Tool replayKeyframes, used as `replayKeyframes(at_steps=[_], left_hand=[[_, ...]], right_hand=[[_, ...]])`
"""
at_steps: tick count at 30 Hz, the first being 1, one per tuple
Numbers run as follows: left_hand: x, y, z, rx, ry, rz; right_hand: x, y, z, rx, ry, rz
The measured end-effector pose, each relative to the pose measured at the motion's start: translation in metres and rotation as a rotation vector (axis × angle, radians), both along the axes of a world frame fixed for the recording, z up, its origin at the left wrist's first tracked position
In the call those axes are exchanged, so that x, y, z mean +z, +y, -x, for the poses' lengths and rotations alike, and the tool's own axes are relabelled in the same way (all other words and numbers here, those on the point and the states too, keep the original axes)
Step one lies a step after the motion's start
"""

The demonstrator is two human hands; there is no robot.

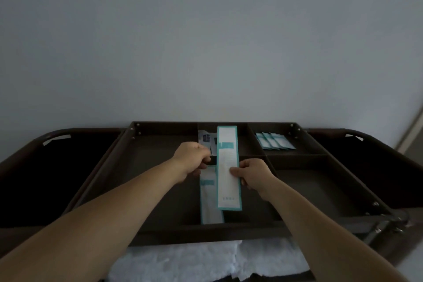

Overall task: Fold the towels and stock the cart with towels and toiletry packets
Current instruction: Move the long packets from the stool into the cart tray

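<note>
Thumb and forefinger of my right hand [251,174] pinched the long packet [229,155], white with a teal border, at its right edge a little below its middle; my other fingers on that hand were curled in behind it. I held the packet lengthwise over the middle of the cart [160,234] top, its far end reaching over the back middle compartment and its near end hanging above the front one, so it crossed the divider [297,157] that runs from side to side. My left hand [192,159] was just beside it on the left, apart from the held packet, with the fingers curled down at that same divider. They sat right at the far end of a second long packet [210,201], which lay in the front compartment with its near end against the cart's front rim. Whether those fingers gripped that packet or only rested at it I could not tell. Beyond my left knuckles, in the back middle compartment, lay some dark-printed packets [206,139]. In the back right compartment, near the far right corner, a fanned row of small teal packets [275,143] lay well apart from both hands. On the shelf below the front rim lay white towels [178,261].
</note>
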State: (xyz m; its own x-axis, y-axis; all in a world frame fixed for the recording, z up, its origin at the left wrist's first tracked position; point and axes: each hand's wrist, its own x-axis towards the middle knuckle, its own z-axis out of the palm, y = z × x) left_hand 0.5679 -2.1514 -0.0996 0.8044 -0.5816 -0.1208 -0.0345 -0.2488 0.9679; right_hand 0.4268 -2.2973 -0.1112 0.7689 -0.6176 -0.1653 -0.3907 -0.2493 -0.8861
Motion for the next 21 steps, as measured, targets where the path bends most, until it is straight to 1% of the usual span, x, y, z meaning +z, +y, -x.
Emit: replayKeyframes(at_steps=[4, 6, 9, 12, 16, 21], left_hand=[[0.005, 0.015, -0.012, 0.119, -0.06, -0.017], [0.003, 0.021, -0.013, 0.14, -0.056, -0.012], [0.0, 0.03, -0.013, 0.152, -0.048, -0.014], [-0.001, 0.037, -0.012, 0.164, -0.049, -0.025], [0.002, 0.041, -0.009, 0.175, -0.058, -0.033], [0.006, 0.043, -0.004, 0.193, -0.054, -0.025]], right_hand=[[-0.021, -0.003, 0.002, 0.147, 0.302, 0.081], [-0.034, 0.0, 0.0, 0.155, 0.385, 0.1], [-0.047, -0.001, -0.002, 0.099, 0.432, 0.073], [-0.047, -0.006, -0.003, 0.109, 0.459, 0.027], [-0.048, -0.003, -0.009, 0.165, 0.47, 0.107], [-0.049, -0.003, -0.013, 0.182, 0.496, 0.183]])
